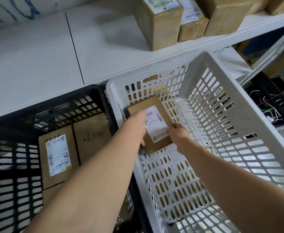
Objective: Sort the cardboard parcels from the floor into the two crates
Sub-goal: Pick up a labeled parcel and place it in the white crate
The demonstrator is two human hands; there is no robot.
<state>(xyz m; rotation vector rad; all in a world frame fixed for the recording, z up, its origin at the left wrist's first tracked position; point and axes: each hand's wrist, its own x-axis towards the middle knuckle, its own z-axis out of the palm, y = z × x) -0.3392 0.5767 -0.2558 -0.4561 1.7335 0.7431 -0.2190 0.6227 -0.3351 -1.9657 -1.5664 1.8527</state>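
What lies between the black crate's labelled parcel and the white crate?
Head view: a plain parcel with handwritten digits, then the black crate's side wall.

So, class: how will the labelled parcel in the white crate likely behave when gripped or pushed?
Probably stiff: the parcel shows flat faces and sharp edges between left hand and right hand. Box-shaped, so it should slide, not roll, in the white crate.

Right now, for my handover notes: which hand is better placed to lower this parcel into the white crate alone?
Left, probably: the left hand wraps the parcel's long edge, fingers underneath; the right hand only pinches a near corner.
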